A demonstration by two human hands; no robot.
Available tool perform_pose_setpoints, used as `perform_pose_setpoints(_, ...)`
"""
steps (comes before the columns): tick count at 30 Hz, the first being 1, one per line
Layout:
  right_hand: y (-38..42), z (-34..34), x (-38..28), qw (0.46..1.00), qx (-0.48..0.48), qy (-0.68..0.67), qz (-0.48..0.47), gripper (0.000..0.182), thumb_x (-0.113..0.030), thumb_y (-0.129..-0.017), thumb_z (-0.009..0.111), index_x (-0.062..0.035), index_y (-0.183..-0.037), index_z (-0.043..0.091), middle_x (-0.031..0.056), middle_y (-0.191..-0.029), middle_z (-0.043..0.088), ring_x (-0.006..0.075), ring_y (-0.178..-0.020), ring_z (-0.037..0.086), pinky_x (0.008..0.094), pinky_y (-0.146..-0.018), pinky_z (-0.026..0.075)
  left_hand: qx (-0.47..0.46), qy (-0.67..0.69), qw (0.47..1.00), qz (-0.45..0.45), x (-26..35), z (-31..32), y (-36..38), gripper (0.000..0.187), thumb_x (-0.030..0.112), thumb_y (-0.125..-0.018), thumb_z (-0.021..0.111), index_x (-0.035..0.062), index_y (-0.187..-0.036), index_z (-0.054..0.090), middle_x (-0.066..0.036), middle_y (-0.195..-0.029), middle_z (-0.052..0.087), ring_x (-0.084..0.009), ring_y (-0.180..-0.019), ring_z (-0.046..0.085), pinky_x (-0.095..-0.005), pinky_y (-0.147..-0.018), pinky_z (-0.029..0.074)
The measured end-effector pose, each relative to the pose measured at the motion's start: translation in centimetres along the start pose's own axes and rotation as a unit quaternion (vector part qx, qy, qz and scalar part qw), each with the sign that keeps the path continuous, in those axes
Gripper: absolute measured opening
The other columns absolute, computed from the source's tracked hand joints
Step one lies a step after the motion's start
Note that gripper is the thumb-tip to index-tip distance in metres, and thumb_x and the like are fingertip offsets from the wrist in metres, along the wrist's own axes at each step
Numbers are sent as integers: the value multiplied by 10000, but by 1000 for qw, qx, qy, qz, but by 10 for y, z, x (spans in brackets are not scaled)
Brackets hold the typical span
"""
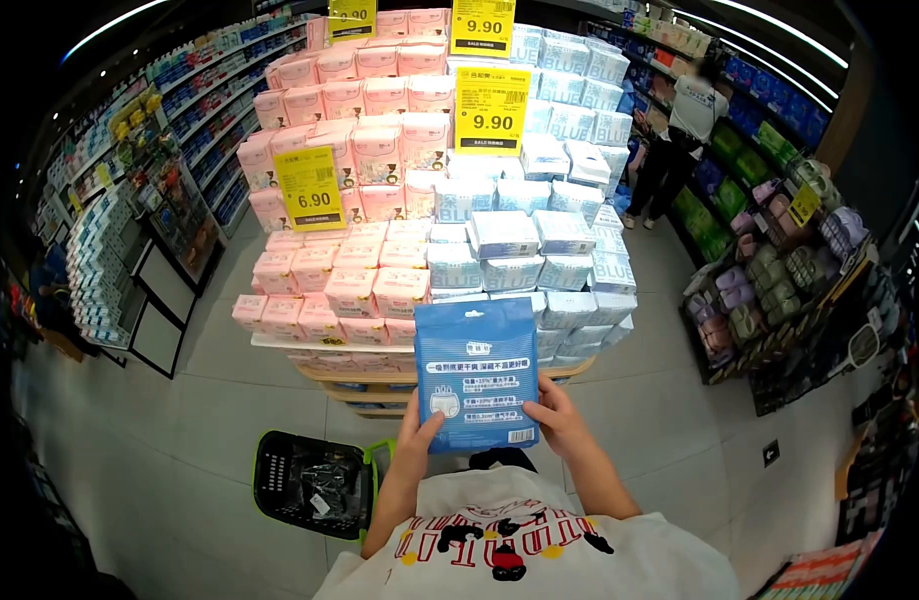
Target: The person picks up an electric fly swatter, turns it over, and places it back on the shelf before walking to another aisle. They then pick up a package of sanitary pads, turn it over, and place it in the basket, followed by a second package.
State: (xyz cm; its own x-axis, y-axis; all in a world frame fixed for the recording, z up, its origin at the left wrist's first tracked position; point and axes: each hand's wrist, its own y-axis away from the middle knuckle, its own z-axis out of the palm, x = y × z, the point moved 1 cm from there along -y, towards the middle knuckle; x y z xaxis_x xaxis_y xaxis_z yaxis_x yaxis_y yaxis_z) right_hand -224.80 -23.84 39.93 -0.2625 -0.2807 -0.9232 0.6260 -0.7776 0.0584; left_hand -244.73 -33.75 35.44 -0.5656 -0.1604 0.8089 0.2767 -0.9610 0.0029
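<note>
A blue packet [477, 350] with white printing, a small picture of pants and a barcode is held upright in front of my chest. My left hand [416, 440] grips its lower left edge, thumb on the front. On the lower right edge my right hand [557, 418] is closed the same way. The fingers behind the packet are hidden. Just beyond it rises a stepped display of pink tissue packs [351, 292] on the left and pale blue tissue packs [509, 235] on the right.
A black shopping basket [279, 480] with a green handle stands on the floor at my left, a dark packet [322, 492] inside. Yellow price signs [311, 190] hang on the display. Slipper racks [779, 280] stand at right. Another person [679, 130] stands in the right aisle.
</note>
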Motion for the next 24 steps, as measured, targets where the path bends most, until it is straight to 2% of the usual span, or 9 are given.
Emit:
perform_pose_setpoints(2, -2, -1, 1, 1000, -11, 1, 4, 609, -73, -842, 629, 20, -1379, 356, 112, -1278, 529, 171, -1162, 509, 318, -992, 377, -8, -1, 1000, 2, 1, 0, -1, 549, 127, -909, 475, -15, -1411, 302, -113, -1313, 462, -179, -1187, 442, -301, -1013, 327)
perform_pose_setpoints(12, -3, -6, 5, 1000, -2, 13, 7, 625, -66, -834, 648, 17, -1381, 357, 110, -1268, 538, 167, -1136, 525, 312, -979, 395, -2, 35, 999, -8, -2, 0, -5, 531, 175, -931, 427, -20, -1411, 308, -121, -1324, 458, -187, -1198, 444, -299, -1017, 324)
perform_pose_setpoints(14, -3, -6, 5, 1000, 1, 14, 12, 628, -58, -832, 652, 18, -1381, 358, 110, -1263, 540, 166, -1136, 524, 312, -980, 396, -5, 25, 1000, -5, -4, -1, -7, 563, 244, -936, 416, -15, -1422, 295, -129, -1352, 453, -198, -1223, 456, -315, -1013, 352)
perform_pose_setpoints(18, -3, -8, 8, 1000, 0, 15, 4, 629, -43, -828, 654, 19, -1379, 359, 109, -1265, 536, 166, -1134, 523, 310, -978, 400, -8, 39, 999, -6, -2, 0, -6, 529, 174, -936, 412, -21, -1414, 298, -126, -1328, 455, -183, -1196, 448, -299, -1012, 333)
perform_pose_setpoints(24, -1, -8, 7, 999, 1, 35, 13, 637, -25, -822, 659, 18, -1381, 356, 105, -1270, 526, 161, -1132, 520, 305, -972, 409, -4, -10, 1000, -14, -9, -4, -5, 545, 108, -909, 488, -17, -1407, 306, -127, -1308, 466, -171, -1181, 449, -299, -1015, 328)
